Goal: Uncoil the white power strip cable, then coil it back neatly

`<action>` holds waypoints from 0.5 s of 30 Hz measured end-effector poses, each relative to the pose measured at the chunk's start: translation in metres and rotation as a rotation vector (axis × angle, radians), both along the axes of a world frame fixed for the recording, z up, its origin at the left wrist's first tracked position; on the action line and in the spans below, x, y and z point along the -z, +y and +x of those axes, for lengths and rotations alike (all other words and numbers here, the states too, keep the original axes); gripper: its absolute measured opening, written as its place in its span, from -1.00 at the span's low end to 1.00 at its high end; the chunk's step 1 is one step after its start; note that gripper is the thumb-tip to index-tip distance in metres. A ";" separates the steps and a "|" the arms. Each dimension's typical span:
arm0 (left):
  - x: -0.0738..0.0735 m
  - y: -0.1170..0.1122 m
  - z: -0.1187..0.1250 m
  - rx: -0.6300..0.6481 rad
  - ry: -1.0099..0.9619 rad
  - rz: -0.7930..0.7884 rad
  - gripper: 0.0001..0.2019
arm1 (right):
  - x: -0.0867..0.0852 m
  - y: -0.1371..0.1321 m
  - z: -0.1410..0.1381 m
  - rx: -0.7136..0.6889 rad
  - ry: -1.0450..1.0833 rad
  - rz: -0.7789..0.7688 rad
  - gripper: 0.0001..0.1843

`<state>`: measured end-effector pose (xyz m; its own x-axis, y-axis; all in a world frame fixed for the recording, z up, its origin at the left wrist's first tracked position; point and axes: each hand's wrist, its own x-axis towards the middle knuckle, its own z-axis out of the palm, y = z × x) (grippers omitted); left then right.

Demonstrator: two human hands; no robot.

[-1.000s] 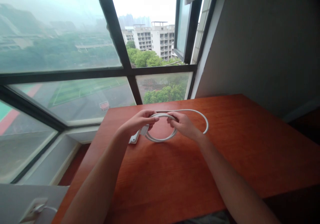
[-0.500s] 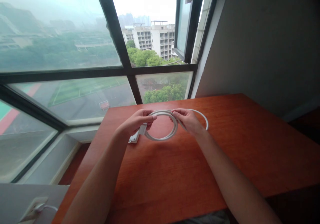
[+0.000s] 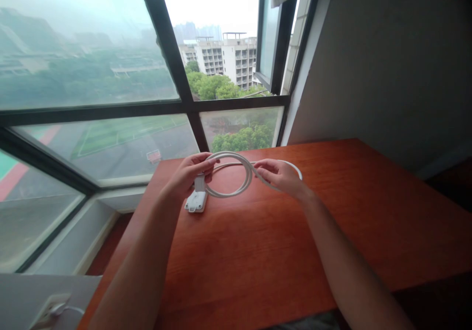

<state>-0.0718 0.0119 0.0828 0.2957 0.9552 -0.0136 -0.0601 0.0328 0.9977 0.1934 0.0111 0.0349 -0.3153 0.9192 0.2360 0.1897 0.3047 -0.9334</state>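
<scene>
A white cable [image 3: 248,176] hangs in round loops between my hands, above the table. My left hand [image 3: 193,172] is closed on the left side of the coil, thumb and fingers pinching the loops. A white plug [image 3: 199,183] dangles just under that hand. My right hand [image 3: 278,175] grips the cable to the right of the coil, and a further bend of it arcs out beyond the fingers. Below the left hand a white power strip [image 3: 195,202] lies on the table, its far part hidden by the hand and plug.
The reddish-brown wooden table [image 3: 250,256] stretches under both arms and far to the right. Dark-framed windows [image 3: 96,111] rise behind it, one pane swung open. At the lower left, a wall socket [image 3: 49,312] has a white plug in it.
My left hand has moved left and slightly up with the coil, which now stands more upright. More of the power strip shows. My right hand has shifted slightly right.
</scene>
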 end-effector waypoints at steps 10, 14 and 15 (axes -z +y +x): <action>-0.028 -0.001 -0.022 -0.174 -0.200 0.209 -0.81 | -0.030 0.002 0.053 0.278 -0.146 0.389 -0.82; -0.050 -0.003 -0.012 -0.227 -0.233 0.321 -0.79 | -0.067 0.016 0.055 0.347 0.109 0.439 -0.79; -0.056 -0.004 -0.010 -0.240 -0.242 0.350 -0.79 | -0.079 0.018 0.053 0.364 0.158 0.482 -0.79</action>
